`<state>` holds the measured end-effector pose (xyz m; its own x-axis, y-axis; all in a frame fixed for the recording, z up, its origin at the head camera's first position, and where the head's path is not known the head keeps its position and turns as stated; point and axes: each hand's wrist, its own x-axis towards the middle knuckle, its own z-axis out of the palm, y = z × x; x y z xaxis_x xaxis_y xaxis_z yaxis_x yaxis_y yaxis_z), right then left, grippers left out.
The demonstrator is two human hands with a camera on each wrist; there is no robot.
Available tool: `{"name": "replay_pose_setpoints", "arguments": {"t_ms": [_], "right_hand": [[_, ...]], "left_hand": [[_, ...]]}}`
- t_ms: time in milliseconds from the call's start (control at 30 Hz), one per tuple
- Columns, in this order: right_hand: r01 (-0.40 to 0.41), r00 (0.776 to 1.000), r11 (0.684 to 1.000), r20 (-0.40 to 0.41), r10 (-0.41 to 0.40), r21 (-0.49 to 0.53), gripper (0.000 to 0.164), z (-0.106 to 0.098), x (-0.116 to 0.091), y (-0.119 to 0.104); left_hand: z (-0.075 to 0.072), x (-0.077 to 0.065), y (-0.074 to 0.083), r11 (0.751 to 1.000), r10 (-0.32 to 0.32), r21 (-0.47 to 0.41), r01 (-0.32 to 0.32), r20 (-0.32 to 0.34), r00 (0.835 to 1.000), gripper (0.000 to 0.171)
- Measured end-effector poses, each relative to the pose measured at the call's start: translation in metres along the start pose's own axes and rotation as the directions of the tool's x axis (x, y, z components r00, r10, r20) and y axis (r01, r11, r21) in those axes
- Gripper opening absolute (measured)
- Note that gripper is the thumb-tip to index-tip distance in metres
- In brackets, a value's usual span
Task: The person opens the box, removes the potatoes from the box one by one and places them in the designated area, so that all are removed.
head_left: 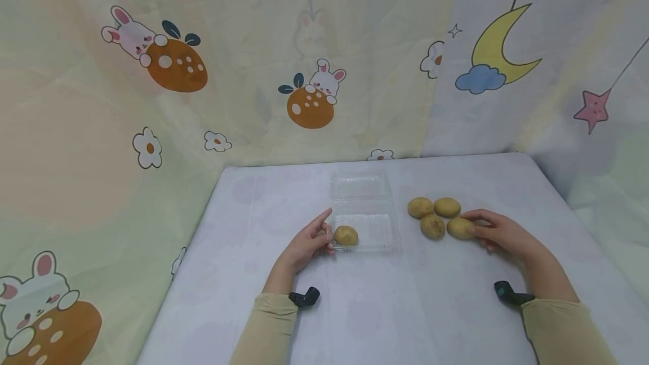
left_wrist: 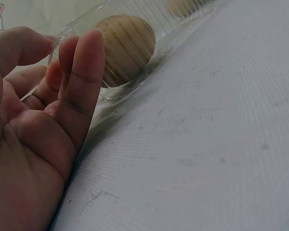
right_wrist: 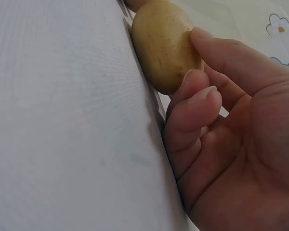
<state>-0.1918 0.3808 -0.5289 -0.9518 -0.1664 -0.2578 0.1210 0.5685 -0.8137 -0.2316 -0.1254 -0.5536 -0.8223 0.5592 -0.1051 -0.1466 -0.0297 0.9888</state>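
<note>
A clear plastic clamshell container [head_left: 375, 232] lies on the table with its lid [head_left: 359, 186] folded back, and a potato [head_left: 346, 235] sits at the left of its base. My left hand [head_left: 308, 245] holds the container's left edge; in the left wrist view, thumb and curled fingers meet at the rim, and the potato shows through the ribbed wall. Over at the right, my right hand [head_left: 507, 235] pinches a potato [right_wrist: 164, 48] between thumb and fingers, low at the table surface. That potato is the front right one of a cluster.
Beside the held one lie three more potatoes: a back left one [head_left: 420, 207], a back right one [head_left: 447, 207] and a front left one [head_left: 432, 227]. A white cloth covers the table [head_left: 365, 308]. A printed curtain [head_left: 243, 61] hangs behind the table's far edge.
</note>
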Motion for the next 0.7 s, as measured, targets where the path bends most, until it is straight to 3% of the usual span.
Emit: {"name": "replay_pose_setpoints", "arguments": {"t_ms": [500,700], "right_hand": [[0.082,0.996,0.997,-0.028,-0.082,-0.009,0.050,-0.0003,0.0006,0.0083],[0.054,0.998,0.998,-0.026,-0.054,-0.023,0.055,0.0000,0.0002,0.0068]], "left_hand": [[0.0021,-0.0006,0.0023,1.000,-0.007,0.005,0.008,-0.016,1.000,0.072],[0.0015,-0.0004,0.0020,1.000,-0.015,0.004,0.015,-0.014,1.000,0.072]]}}
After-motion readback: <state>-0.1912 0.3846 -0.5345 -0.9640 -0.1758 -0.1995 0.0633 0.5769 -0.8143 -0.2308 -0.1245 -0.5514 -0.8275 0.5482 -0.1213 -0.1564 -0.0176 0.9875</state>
